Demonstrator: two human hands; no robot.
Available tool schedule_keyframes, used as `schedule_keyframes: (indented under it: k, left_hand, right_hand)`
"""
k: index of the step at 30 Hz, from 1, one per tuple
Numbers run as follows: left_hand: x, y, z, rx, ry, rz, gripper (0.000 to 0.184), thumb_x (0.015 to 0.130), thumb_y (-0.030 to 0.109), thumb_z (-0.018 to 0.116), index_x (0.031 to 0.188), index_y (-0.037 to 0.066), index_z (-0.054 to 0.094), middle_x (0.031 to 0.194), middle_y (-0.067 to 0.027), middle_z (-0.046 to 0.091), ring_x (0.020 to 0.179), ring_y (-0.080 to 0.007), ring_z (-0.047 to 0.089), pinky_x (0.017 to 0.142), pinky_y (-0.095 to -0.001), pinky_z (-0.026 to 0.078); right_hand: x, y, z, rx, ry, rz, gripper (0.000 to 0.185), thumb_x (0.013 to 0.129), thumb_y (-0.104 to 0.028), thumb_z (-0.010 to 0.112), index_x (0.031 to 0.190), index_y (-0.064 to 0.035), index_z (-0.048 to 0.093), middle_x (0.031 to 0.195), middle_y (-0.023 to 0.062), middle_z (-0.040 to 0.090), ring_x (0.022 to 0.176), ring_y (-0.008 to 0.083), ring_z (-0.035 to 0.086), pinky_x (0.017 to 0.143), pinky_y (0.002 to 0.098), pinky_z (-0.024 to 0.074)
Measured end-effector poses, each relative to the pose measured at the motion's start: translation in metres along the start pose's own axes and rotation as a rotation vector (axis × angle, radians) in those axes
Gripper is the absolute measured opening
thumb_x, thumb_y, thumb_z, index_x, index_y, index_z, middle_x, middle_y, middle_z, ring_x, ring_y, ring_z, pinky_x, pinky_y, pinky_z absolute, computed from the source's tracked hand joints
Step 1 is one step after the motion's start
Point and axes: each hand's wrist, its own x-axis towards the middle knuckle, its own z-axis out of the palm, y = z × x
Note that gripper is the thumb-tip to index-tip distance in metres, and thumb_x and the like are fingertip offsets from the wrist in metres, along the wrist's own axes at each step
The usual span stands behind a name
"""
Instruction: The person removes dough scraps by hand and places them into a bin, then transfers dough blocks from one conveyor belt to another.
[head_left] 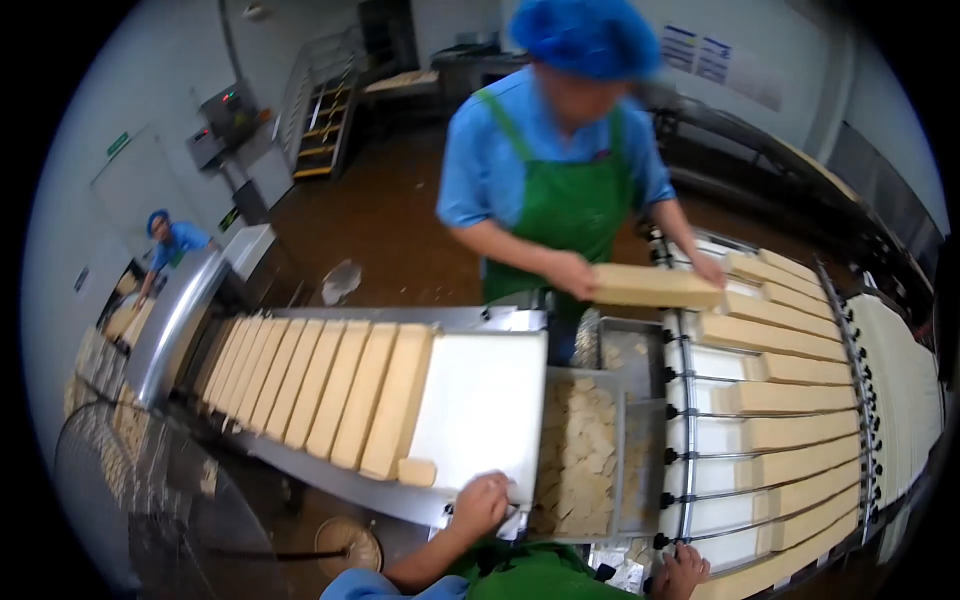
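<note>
My left hand (482, 505) is at the near corner of the left conveyor's white belt (480, 400), its fingers curled; whatever may be in them is hidden. Close by lies a small pale slice (417, 472), against the end of a row of long, cream-coloured blocks (395, 400). My right hand (682, 572) rests by the near left corner of the right conveyor, fingers extended, beside the nearest long block (780, 560). More such blocks lie between thin rods on that conveyor (710, 455).
Between the conveyors sits a bin (617, 450) of pale slices (580, 450). Across from me, a co-worker (560, 170) in a green apron holds a long block (655, 286) in both hands. Another person (175, 240) stands far left. A round fan guard (130, 480) is at lower left.
</note>
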Motion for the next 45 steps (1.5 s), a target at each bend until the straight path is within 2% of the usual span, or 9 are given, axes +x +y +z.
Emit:
schedule_keyframes:
  k: [4, 5, 7, 16, 20, 24, 34, 39, 45]
  left_hand:
    - [-0.012, -0.034, -0.048, 0.378, 0.278, -0.587, 0.059, 0.078, 0.019, 0.065, 0.126, -0.003, 0.04, 0.123, -0.0263, 0.043, 0.117, -0.0419, 0.038, 0.099, -0.0493, 0.033]
    - [-0.022, -0.05, -0.055, 0.387, 0.284, -0.606, 0.059, 0.078, 0.019, 0.065, 0.126, -0.003, 0.04, 0.123, -0.0263, 0.043, 0.117, -0.0419, 0.038, 0.099, -0.0493, 0.033]
    - [-0.042, -0.084, -0.065, 0.405, 0.297, -0.969, 0.079, 0.074, 0.024, 0.072, 0.131, -0.008, 0.028, 0.127, -0.0326, 0.033, 0.117, -0.0457, 0.034, 0.099, -0.0498, 0.031]
    - [-0.05, -0.139, -0.081, 0.099, 0.232, -1.01, 0.087, 0.061, 0.021, 0.083, 0.124, -0.01, 0.033, 0.12, -0.0306, 0.037, 0.114, -0.0449, 0.038, 0.1, -0.0446, 0.035]
    - [-0.045, -0.137, -0.085, 0.124, 0.131, -0.958, 0.087, 0.062, 0.027, 0.083, 0.122, -0.012, 0.034, 0.115, -0.0301, 0.041, 0.107, -0.0446, 0.046, 0.094, -0.0461, 0.041]
    - [-0.033, -0.137, -0.092, 0.155, 0.027, -0.997, 0.087, 0.069, 0.042, 0.077, 0.123, -0.011, 0.034, 0.112, -0.0309, 0.045, 0.097, -0.0446, 0.056, 0.078, -0.0465, 0.051]
    - [-0.025, -0.14, -0.105, 0.242, -0.293, -0.93, 0.101, 0.074, 0.055, 0.067, 0.133, -0.014, 0.025, 0.113, -0.0291, 0.05, 0.087, -0.0404, 0.062, 0.069, -0.0456, 0.053]
    - [-0.023, -0.142, -0.105, 0.219, -0.302, -0.887, 0.099, 0.074, 0.054, 0.068, 0.131, -0.014, 0.026, 0.112, -0.0308, 0.049, 0.086, -0.0415, 0.062, 0.069, -0.0471, 0.053]
    - [-0.016, -0.149, -0.099, 0.051, -0.357, -0.708, 0.091, 0.072, 0.047, 0.071, 0.132, -0.006, 0.027, 0.109, -0.0296, 0.047, 0.089, -0.0465, 0.058, 0.076, -0.0511, 0.05]
  right_hand:
    - [0.041, -0.008, 0.036, 0.025, -0.102, -0.084, 0.04, 0.082, -0.014, 0.061, 0.121, -0.0061, 0.055, 0.123, 0.0159, 0.054, 0.116, 0.0355, 0.046, 0.096, 0.0502, 0.0297]
    - [0.058, -0.019, 0.044, 0.074, -0.059, -0.108, 0.033, 0.079, -0.011, 0.062, 0.111, -0.0059, 0.057, 0.12, 0.0163, 0.055, 0.114, 0.0361, 0.048, 0.095, 0.0491, 0.0327]
    - [0.087, -0.042, 0.07, 0.208, 0.097, -0.144, 0.016, 0.067, -0.004, 0.064, 0.083, -0.0053, 0.066, 0.112, 0.0137, 0.059, 0.108, 0.0342, 0.049, 0.093, 0.0469, 0.0335]
    - [0.21, -0.198, 0.134, 0.39, -0.125, -0.397, 0.02, 0.074, -0.012, 0.064, 0.093, -0.0074, 0.07, 0.122, 0.0145, 0.056, 0.116, 0.0367, 0.046, 0.099, 0.0473, 0.0326]
    - [0.261, -0.258, 0.201, 0.264, -0.192, -0.466, 0.04, 0.078, -0.022, 0.064, 0.113, -0.0028, 0.061, 0.135, 0.0204, 0.044, 0.124, 0.0382, 0.037, 0.1, 0.05, 0.0301]
    - [0.312, -0.31, 0.255, 0.21, -0.2, -0.309, 0.066, 0.084, -0.036, 0.06, 0.135, -0.0006, 0.039, 0.143, 0.0229, 0.032, 0.127, 0.0403, 0.032, 0.101, 0.0532, 0.0272]
    - [0.434, -0.421, 0.273, 0.089, -0.409, -0.203, 0.067, 0.088, -0.056, 0.045, 0.144, -0.0212, 0.034, 0.152, 0.0208, 0.015, 0.128, 0.038, 0.035, 0.099, 0.0507, 0.0344]
    - [0.427, -0.424, 0.264, 0.068, -0.472, -0.081, 0.071, 0.08, -0.055, 0.054, 0.133, -0.0094, 0.04, 0.131, 0.0198, 0.036, 0.118, 0.0361, 0.048, 0.096, 0.0463, 0.0413]
    - [0.418, -0.356, 0.214, 0.125, -0.42, 0.318, 0.075, 0.072, -0.046, 0.064, 0.13, -0.0067, 0.039, 0.126, 0.0192, 0.036, 0.117, 0.0406, 0.046, 0.091, 0.0468, 0.0459]
